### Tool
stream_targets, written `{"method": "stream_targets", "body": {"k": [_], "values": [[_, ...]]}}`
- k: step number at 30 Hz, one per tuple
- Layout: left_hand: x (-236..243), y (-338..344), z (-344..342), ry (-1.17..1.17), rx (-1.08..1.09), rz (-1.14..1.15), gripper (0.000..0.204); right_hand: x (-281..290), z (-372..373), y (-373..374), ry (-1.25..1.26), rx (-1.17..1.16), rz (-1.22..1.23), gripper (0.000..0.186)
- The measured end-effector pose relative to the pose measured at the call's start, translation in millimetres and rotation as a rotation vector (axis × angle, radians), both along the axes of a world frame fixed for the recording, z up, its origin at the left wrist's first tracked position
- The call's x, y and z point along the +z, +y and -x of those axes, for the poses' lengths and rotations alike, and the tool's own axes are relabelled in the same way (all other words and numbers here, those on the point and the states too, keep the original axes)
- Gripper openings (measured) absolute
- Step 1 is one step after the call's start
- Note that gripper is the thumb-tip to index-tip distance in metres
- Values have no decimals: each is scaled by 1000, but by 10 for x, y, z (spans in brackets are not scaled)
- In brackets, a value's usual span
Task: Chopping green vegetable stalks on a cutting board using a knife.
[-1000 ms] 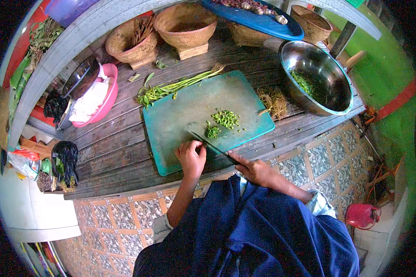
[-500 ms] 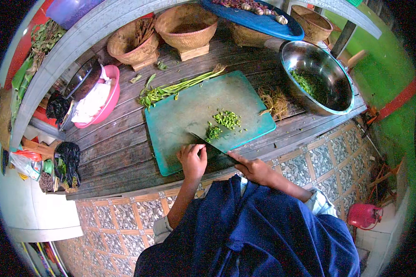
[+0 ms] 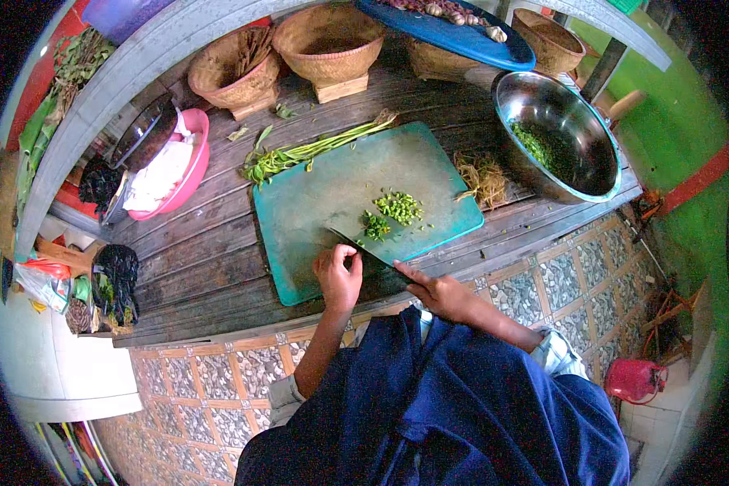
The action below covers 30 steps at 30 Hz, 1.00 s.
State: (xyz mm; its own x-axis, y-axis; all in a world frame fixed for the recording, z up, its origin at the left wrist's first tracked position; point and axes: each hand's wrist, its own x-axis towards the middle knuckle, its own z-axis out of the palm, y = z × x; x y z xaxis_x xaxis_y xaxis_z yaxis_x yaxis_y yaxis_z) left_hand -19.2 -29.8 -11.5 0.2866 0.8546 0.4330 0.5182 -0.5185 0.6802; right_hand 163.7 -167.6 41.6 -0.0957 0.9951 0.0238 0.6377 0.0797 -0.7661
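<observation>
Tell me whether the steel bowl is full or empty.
Neither: the steel bowl is partly filled. Chopped greens lie low inside it, with bare metal showing around them.

So this is the left one of a pair of fisheye cams worn on the head, and it's looking pretty steeply down over the person's own dark blue garment (image 3: 437,397), which fills the bottom middle of the frame. Left hand (image 3: 338,279) and right hand (image 3: 444,296) land just below center, fairly close up, with the cutting board (image 3: 316,190) right above. It's super wide: you get the whole front edge of the surface (image 3: 194,259), floor (image 3: 206,377) at lower left, green wall (image 3: 676,105) at right. The beam (image 3: 121,77) at upper left bows hard, and the corners go black.
</observation>
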Motion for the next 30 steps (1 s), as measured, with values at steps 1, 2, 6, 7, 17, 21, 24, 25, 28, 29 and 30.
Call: {"method": "stream_targets", "body": {"k": [1,2,6,7,17,21,24,25,28,29,30], "values": [[-3,6,-1,3,9,-19,16,26,14,36,0,-2,0,54],[-5,6,-1,2,7,-20,16,52,31,74,-15,-6,68,54],[52,-14,8,-21,-42,23,14,-52,11,56,-42,-23,65,53],[61,-31,27,-77,-67,70,13,-45,-7,24,-43,-18,63,53],[167,-98,237,68,-3,-102,15,370,-34,-122,-37,-43,192,54],[63,-66,234,145,36,-115,14,195,-6,-119,-50,44,-210,56],[23,-59,220,181,22,-102,13,98,36,-64,-33,8,45,57],[26,-56,212,183,25,-107,12,93,58,-26,-32,5,45,57],[41,-59,187,190,31,-108,11,14,81,42,-59,12,140,58],[52,-52,179,194,37,-105,10,-84,66,28,-46,10,13,58],[55,-45,176,194,33,-109,10,-164,39,-1,-34,7,-114,57]]}}
